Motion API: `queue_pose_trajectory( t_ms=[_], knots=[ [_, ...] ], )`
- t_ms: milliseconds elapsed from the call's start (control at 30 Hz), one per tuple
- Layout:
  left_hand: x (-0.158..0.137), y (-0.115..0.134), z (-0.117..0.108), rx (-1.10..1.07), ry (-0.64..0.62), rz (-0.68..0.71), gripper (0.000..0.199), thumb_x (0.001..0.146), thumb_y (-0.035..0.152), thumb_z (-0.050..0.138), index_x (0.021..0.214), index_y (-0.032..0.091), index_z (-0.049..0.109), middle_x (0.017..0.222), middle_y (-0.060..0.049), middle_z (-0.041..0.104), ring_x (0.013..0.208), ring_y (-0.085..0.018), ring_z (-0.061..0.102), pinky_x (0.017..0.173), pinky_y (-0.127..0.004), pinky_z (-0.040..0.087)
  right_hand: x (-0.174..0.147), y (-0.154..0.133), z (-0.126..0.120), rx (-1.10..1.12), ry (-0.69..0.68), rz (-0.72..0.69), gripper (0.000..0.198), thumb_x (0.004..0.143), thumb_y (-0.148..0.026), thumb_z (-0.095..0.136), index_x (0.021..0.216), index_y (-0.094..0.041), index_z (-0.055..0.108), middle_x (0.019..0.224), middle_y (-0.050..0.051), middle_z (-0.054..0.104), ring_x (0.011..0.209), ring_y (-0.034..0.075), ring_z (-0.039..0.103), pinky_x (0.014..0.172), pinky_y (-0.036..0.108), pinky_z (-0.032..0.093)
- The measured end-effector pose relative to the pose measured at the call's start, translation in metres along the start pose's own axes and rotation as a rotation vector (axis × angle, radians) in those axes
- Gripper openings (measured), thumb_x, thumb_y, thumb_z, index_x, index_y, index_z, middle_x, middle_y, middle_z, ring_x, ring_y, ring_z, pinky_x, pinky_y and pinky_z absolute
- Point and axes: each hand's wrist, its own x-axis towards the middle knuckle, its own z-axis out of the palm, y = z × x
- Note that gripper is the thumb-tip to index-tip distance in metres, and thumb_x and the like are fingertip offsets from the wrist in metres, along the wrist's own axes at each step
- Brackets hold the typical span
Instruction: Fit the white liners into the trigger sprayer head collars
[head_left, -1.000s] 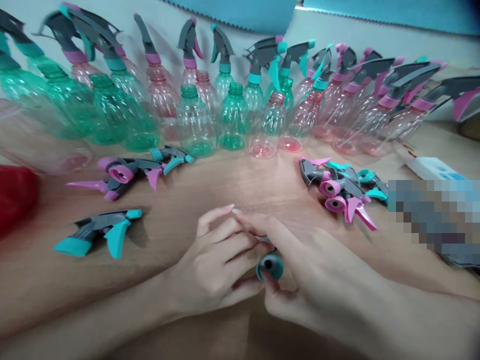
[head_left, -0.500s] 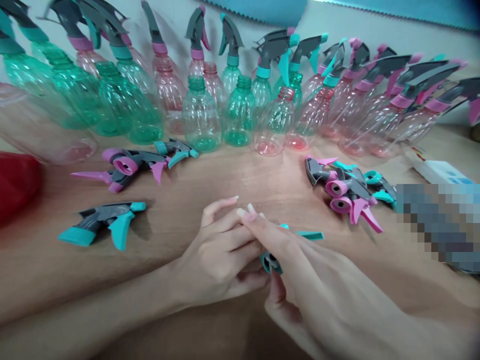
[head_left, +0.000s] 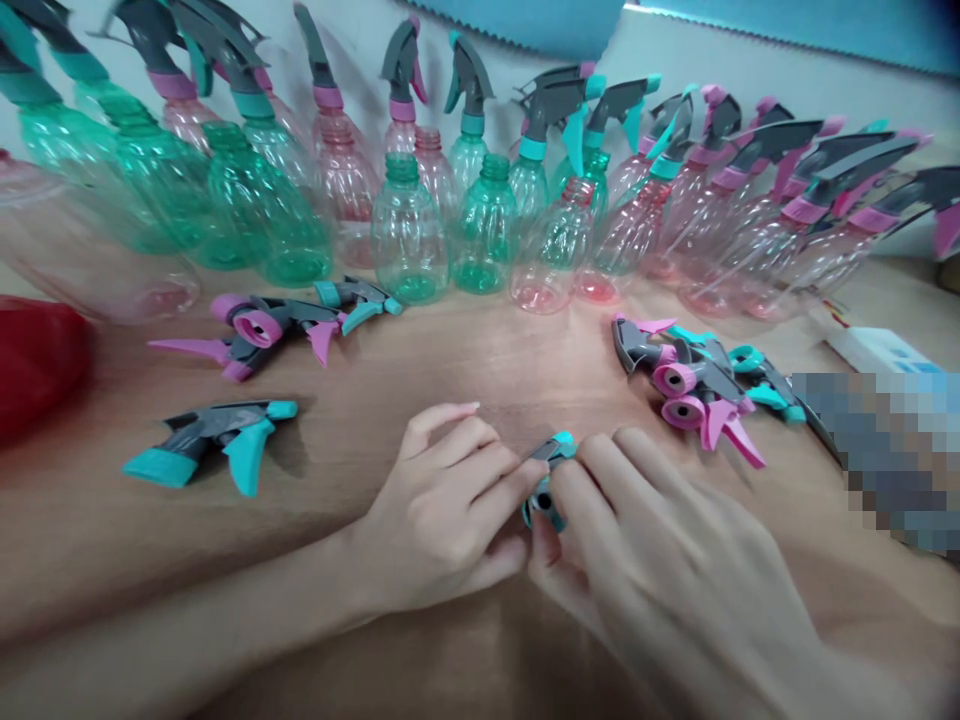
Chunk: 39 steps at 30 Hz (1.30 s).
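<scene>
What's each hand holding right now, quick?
Left hand: closed on a grey-and-turquoise spray head, index finger loosely extended.
Right hand: closed on the same spray head, from the other side.

Sprayer head [head_left: 561, 446] was mostly covered by left hand [head_left: 442, 510] and right hand [head_left: 652, 520]; couldn't see its trigger. Left forearm [head_left: 225, 635] ran out of view. Red thing [head_left: 37, 370]: cut off at left edge, blurred, unidentifiable. Thing at far right [head_left: 900, 450]: pixelated. Rear bottles [head_left: 466, 156]: partly hidden by front bottles [head_left: 411, 240].

Spray heads [head_left: 555, 450] look smooth plastic, bottles [head_left: 411, 245] glossy clear plastic, the tabletop [head_left: 487, 355] wood.
</scene>
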Motion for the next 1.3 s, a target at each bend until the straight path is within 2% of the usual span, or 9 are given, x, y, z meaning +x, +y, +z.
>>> queue_pose_trajectory(
  t_ms=[133, 300, 467, 567, 667, 867, 967, 1167, 1300],
  knots=[
    [0.001, 0.001, -0.002, 0.024, -0.022, 0.036, 0.017, 0.081, 0.02, 0.054, 0.094, 0.014, 0.063, 0.07, 0.003, 0.065, 0.07, -0.015, 0.054, 0.094, -0.038, 0.034, -0.007, -0.001, 0.0, -0.009, -0.022, -0.043, 0.023, 0.08, -0.009, 0.042, 0.064, -0.017, 0.056, 0.056, 0.003, 0.053, 0.053, 0.019, 0.051, 0.049, 0.031, 0.031],
    [0.002, 0.002, -0.001, 0.023, -0.019, 0.048, 0.02, 0.081, 0.021, 0.052, 0.096, 0.013, 0.064, 0.068, 0.003, 0.063, 0.069, -0.015, 0.054, 0.093, -0.039, 0.033, -0.014, -0.003, -0.002, -0.021, -0.059, -0.083, 0.025, 0.082, -0.006, 0.039, 0.069, -0.015, 0.059, 0.059, 0.005, 0.056, 0.055, 0.018, 0.054, 0.043, 0.028, 0.03],
    [0.004, 0.007, -0.005, 0.011, -0.035, 0.001, 0.019, 0.082, 0.018, 0.05, 0.094, 0.014, 0.064, 0.067, 0.002, 0.063, 0.069, -0.015, 0.054, 0.094, -0.038, 0.034, -0.014, -0.003, 0.0, 0.056, -0.028, -0.102, 0.026, 0.079, -0.002, 0.039, 0.069, -0.012, 0.061, 0.061, 0.007, 0.06, 0.057, 0.02, 0.059, 0.039, 0.027, 0.033],
    [0.005, 0.009, -0.006, -0.01, -0.052, -0.029, 0.019, 0.082, 0.018, 0.05, 0.095, 0.014, 0.063, 0.067, 0.002, 0.063, 0.07, -0.015, 0.055, 0.094, -0.038, 0.034, -0.012, -0.003, 0.001, 0.103, -0.006, -0.107, 0.028, 0.08, -0.002, 0.037, 0.075, -0.01, 0.063, 0.062, 0.008, 0.062, 0.061, 0.021, 0.06, 0.045, 0.028, 0.041],
    [0.004, 0.008, -0.005, -0.034, -0.023, -0.02, 0.018, 0.083, 0.02, 0.051, 0.095, 0.015, 0.063, 0.067, 0.003, 0.063, 0.069, -0.015, 0.054, 0.094, -0.037, 0.034, -0.01, -0.002, 0.001, 0.146, 0.009, -0.093, 0.027, 0.08, -0.003, 0.038, 0.069, -0.013, 0.061, 0.06, 0.007, 0.06, 0.057, 0.02, 0.056, 0.052, 0.029, 0.044],
    [0.002, 0.005, -0.004, -0.05, -0.051, -0.009, 0.02, 0.083, 0.024, 0.054, 0.097, 0.013, 0.064, 0.069, 0.001, 0.063, 0.073, -0.016, 0.054, 0.093, -0.038, 0.033, -0.005, 0.004, 0.002, 0.307, -0.057, -0.066, 0.024, 0.071, -0.002, 0.038, 0.06, -0.017, 0.053, 0.057, 0.003, 0.054, 0.047, 0.014, 0.046, 0.042, 0.026, 0.035],
    [0.001, 0.005, -0.002, -0.058, -0.006, 0.032, 0.022, 0.082, 0.029, 0.059, 0.097, 0.013, 0.064, 0.07, 0.002, 0.063, 0.072, -0.015, 0.054, 0.093, -0.038, 0.033, -0.002, 0.008, 0.0, 0.34, -0.054, -0.106, 0.023, 0.069, -0.001, 0.038, 0.057, -0.017, 0.05, 0.054, 0.001, 0.052, 0.046, 0.011, 0.045, 0.042, 0.024, 0.034],
    [0.001, 0.008, -0.003, -0.077, -0.023, -0.028, 0.021, 0.083, 0.028, 0.058, 0.098, 0.013, 0.063, 0.07, 0.001, 0.064, 0.073, -0.016, 0.055, 0.092, -0.037, 0.033, -0.001, 0.011, -0.004, 0.34, -0.082, -0.1, 0.024, 0.069, -0.002, 0.037, 0.054, -0.018, 0.048, 0.051, 0.001, 0.05, 0.044, 0.011, 0.045, 0.04, 0.023, 0.034],
    [0.002, 0.01, -0.002, -0.057, -0.033, -0.061, 0.019, 0.082, 0.021, 0.056, 0.097, 0.011, 0.064, 0.07, 0.0, 0.064, 0.073, -0.017, 0.054, 0.093, -0.038, 0.033, -0.009, 0.005, 0.005, 0.204, -0.063, -0.062, 0.027, 0.072, -0.004, 0.036, 0.056, -0.019, 0.051, 0.053, 0.004, 0.051, 0.05, 0.017, 0.049, 0.043, 0.028, 0.034]
  ],
)
